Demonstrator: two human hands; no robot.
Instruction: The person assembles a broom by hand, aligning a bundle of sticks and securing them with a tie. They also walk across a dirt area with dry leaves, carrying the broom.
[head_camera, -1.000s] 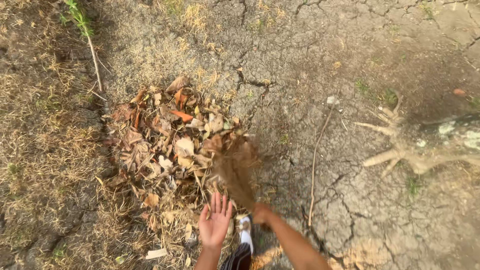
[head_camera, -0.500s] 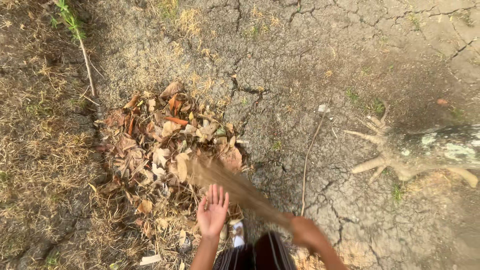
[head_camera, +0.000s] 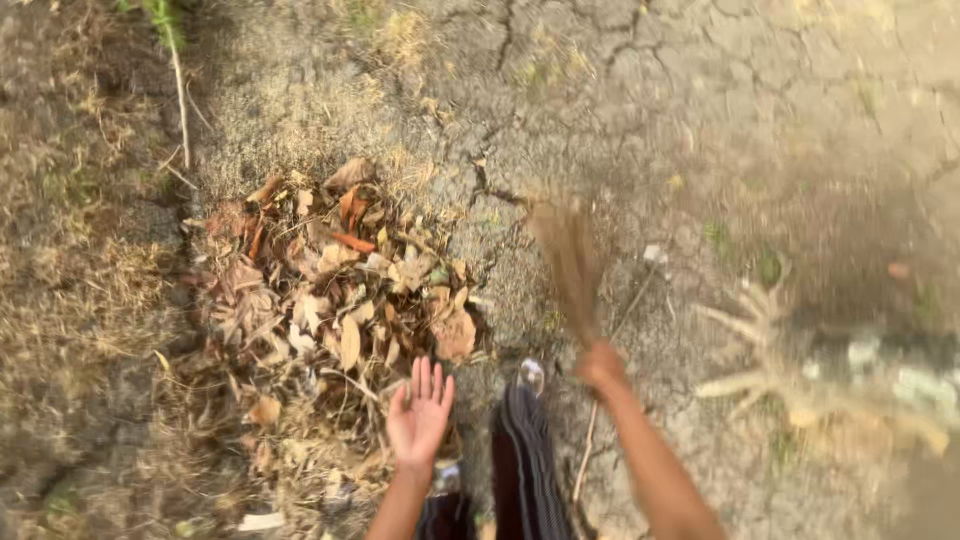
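Cracked dry ground (head_camera: 620, 120): view now blurred, shifted. Dry leaf pile (head_camera: 330, 290) at 9 o'clock, unchanged. Hand broom (head_camera: 565, 255) swung from over pile up to 12 o'clock of right hand (head_camera: 600, 365), clear of leaves; right hand fisted on handle. Left hand (head_camera: 420, 415) still spread, empty, at pile's 5 o'clock edge.

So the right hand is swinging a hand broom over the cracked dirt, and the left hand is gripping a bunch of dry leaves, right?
Not quite. The head view shows the left hand open and empty, palm spread above the leaf pile. The right hand does hold the hand broom.
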